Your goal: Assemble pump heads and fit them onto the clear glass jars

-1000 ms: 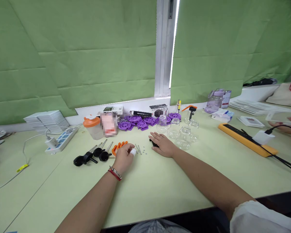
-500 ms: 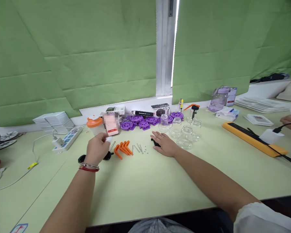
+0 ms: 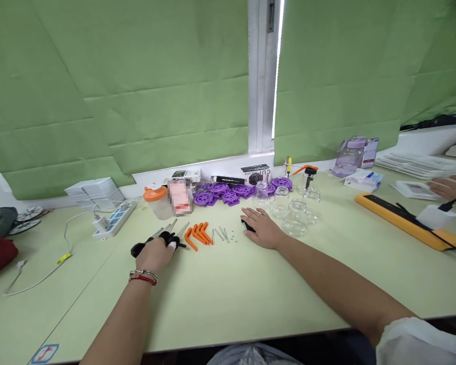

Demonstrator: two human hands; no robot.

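Observation:
On the left of the table, my left hand (image 3: pixel 155 255) is down among several black plastic parts with metal rods (image 3: pixel 138 249). Its fingers are closed round one of the black parts, though they hide most of it. Its thumb has a white covering. My right hand (image 3: pixel 263 229) lies palm down with fingers stretched, partly covering small black parts (image 3: pixel 247 226). Orange crank-shaped handles (image 3: pixel 202 233), thin metal screws (image 3: pixel 223 234) and tiny metal nuts (image 3: pixel 233 236) lie between the hands. Clear glass jars (image 3: pixel 294 220) stand beyond my right hand.
Purple plastic wheel-shaped pieces (image 3: pixel 220 192) lie along the wall, near an orange-lidded cup (image 3: pixel 157 202) and a blurred phone (image 3: pixel 180 196). Power strips (image 3: pixel 117 219) with cables sit left and, in an orange casing (image 3: pixel 395 220), right. Another person's hand (image 3: pixel 454 188) is at far right.
My left hand has come down from above the black parts onto them. My right hand stays over the small black parts. The other person's hand has moved onto the white frames at right.

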